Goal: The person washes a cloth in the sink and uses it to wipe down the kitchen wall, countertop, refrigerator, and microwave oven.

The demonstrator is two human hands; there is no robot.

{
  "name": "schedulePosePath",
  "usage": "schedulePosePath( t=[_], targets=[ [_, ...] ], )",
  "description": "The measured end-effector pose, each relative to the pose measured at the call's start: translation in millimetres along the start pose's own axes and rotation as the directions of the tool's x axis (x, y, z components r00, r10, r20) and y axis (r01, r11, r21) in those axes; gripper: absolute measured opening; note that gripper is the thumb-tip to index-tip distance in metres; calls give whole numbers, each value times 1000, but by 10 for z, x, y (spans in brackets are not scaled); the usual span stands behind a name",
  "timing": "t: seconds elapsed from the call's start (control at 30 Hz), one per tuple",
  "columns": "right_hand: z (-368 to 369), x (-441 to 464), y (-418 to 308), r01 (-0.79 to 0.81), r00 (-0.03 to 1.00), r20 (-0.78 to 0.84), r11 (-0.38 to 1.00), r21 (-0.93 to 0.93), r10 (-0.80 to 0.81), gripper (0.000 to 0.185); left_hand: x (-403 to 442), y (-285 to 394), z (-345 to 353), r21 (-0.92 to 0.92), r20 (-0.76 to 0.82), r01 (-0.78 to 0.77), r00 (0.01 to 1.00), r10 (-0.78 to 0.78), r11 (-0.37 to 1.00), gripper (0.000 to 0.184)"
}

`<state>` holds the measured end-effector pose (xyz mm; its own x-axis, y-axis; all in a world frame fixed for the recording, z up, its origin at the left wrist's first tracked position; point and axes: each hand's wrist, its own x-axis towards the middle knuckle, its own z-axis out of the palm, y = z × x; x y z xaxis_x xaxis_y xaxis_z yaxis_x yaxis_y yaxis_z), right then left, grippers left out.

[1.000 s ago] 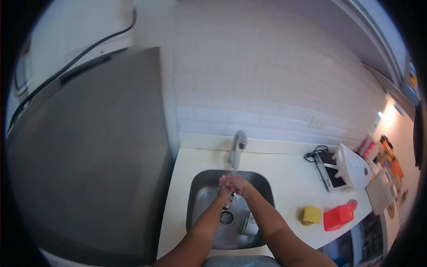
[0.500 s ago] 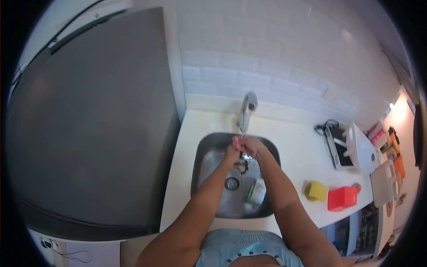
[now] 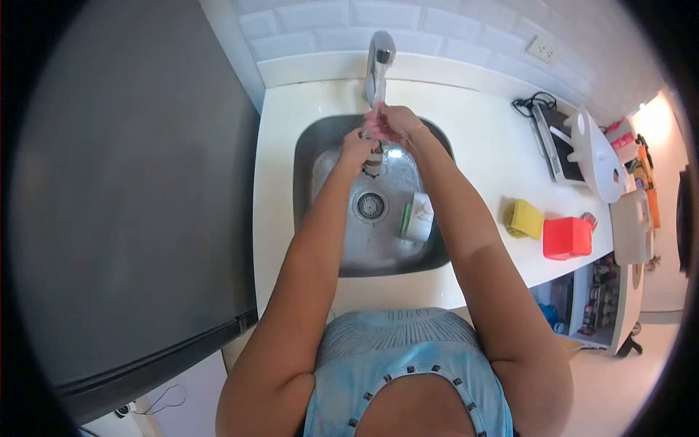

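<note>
My left hand (image 3: 357, 151) is in the back part of the steel sink (image 3: 306, 197), its fingers closed at the top of a small see-through and brownish object (image 3: 373, 162) whose kind I cannot make out. Close beside it, my right hand (image 3: 395, 124) is in the water stream under the chrome faucet (image 3: 379, 58). Its fingers look apart and partly curled, with nothing visible in them. In front of the hands lies the round drain (image 3: 370, 207). A white item (image 3: 420, 218) with a green-edged sponge (image 3: 405, 220) beside it sits at the sink's right side.
Right of the sink, a folded yellow cloth (image 3: 523, 219) and a red container (image 3: 567, 238) stand on the white counter (image 3: 484, 160). Farther right are a black-and-silver appliance (image 3: 557, 146) and a white plastic piece (image 3: 593, 156). A large grey fridge (image 3: 145, 197) borders the left.
The view has tilted down, so the sink appears higher. My hands have separated slightly; the left has come to the small object in the sink, while the right stays under the faucet.
</note>
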<state>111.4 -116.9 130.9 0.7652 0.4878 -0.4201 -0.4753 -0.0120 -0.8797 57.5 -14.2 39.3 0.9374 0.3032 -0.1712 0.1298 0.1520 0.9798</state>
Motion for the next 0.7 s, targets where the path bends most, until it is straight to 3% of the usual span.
schedulePosePath(
  t=[0.1,0.13,0.2,0.23,0.27,0.3,0.33,0.37,0.4,0.43,0.47,0.5,0.53,0.57,0.63,0.67,0.7],
  targets=[
    [-90,172,187,6,1000,9,991,-131,-4,36,-133,113,41,-19,-7,49,999,-49,999,24],
    [-95,194,247,31,999,-7,968,-249,-34,35,-146,87,72,-145,-16,23,1000,-25,989,20],
    [-153,285,308,138,990,64,874,-466,-123,38,-170,42,19,-165,45,83,996,-77,983,15],
    [-218,270,420,122,993,54,880,-460,-109,38,-187,22,-11,-185,97,126,989,-109,975,14],
    [-285,246,538,224,974,90,861,-457,-207,43,-200,-1,-19,-179,119,112,989,-92,977,26],
    [-294,182,564,332,943,126,828,-453,-309,50,-257,36,-37,-176,124,122,987,-101,977,26],
    [-378,208,655,227,970,188,845,-485,-153,54,-304,92,-58,-292,165,167,979,-122,942,32],
    [-464,188,793,222,971,185,846,-485,-149,54,-356,151,-77,-403,204,214,969,-141,890,38],
    [-395,-123,850,-18,984,171,983,-185,51,54,-392,190,-94,-462,266,240,956,-124,854,42],
    [-317,-387,913,-276,945,220,952,136,242,56,-406,191,-96,-461,265,246,955,-132,852,42],
    [-261,-540,982,-284,943,222,949,139,250,56,-409,186,-97,-471,328,225,942,-68,853,41],
    [-205,-645,1023,-291,902,396,921,260,174,52,-431,247,-87,-483,388,201,921,3,852,40],
    [-168,-685,1040,-315,835,546,873,371,69,49,-482,300,-88,-380,406,169,914,0,909,36],
    [-159,-667,1041,-321,833,548,871,371,74,49,-503,367,-69,-380,403,172,915,-5,909,36],
    [-99,-647,1016,-97,912,408,990,103,47,32,-604,503,-33,-121,506,22,862,43,992,24],
    [-46,-620,956,-79,910,408,997,-13,77,21,-652,576,-41,-17,535,61,844,-43,998,19],
    [-16,-608,939,-83,911,404,996,-7,79,21,-654,573,-33,-13,538,68,841,-50,998,19]
  ],
)
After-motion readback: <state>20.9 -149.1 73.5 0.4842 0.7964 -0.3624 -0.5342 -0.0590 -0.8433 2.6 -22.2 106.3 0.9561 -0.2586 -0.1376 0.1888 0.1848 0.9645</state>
